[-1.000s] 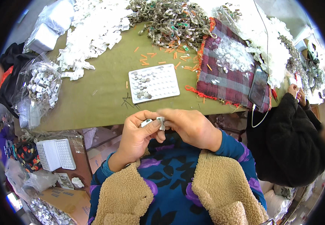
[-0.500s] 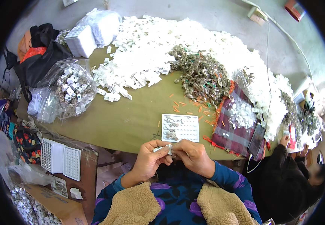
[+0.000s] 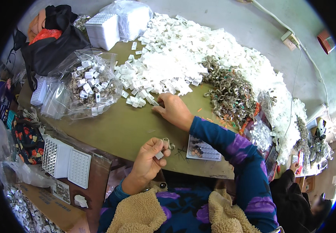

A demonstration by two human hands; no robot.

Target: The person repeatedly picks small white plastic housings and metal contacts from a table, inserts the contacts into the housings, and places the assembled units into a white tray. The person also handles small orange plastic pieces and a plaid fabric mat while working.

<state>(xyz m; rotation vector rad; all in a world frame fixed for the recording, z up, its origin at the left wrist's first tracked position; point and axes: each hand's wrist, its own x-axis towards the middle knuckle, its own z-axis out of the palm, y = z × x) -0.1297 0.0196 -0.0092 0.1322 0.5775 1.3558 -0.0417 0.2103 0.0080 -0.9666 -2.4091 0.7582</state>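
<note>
**Right hand at the edge of the white heap, left hand holding a piece near the body**

We see our right hand [image 3: 173,110] stretched out across the green table [image 3: 121,128], fingers curled down onto the near edge of the heap of white plastic pieces [image 3: 168,70]. The fingertips touch one or two loose white pieces at that edge; we cannot tell whether they have closed on one. The heap lies straight ahead of this hand and a little to its left, so the right hand is far nearer to it than the left.

Our left hand [image 3: 150,157] is pulled back close to the body, at the near table edge. Thumb and fingers are pinched shut on a small white piece [image 3: 159,155], with a small metal clip [image 3: 169,145] just beyond the fingertips; whether the two are joined is too small to tell.

Just to the right of the left hand, partly under the right forearm, lies a small flat tray [image 3: 203,149] with rows of pockets, some filled. A pile of metal clips [image 3: 230,91] sits to the right of the right hand, near but apart. To the left stands an open clear bag [image 3: 88,83] of mixed white and metal parts, well apart from both hands. Nothing stands between the right hand and the heap.
</note>
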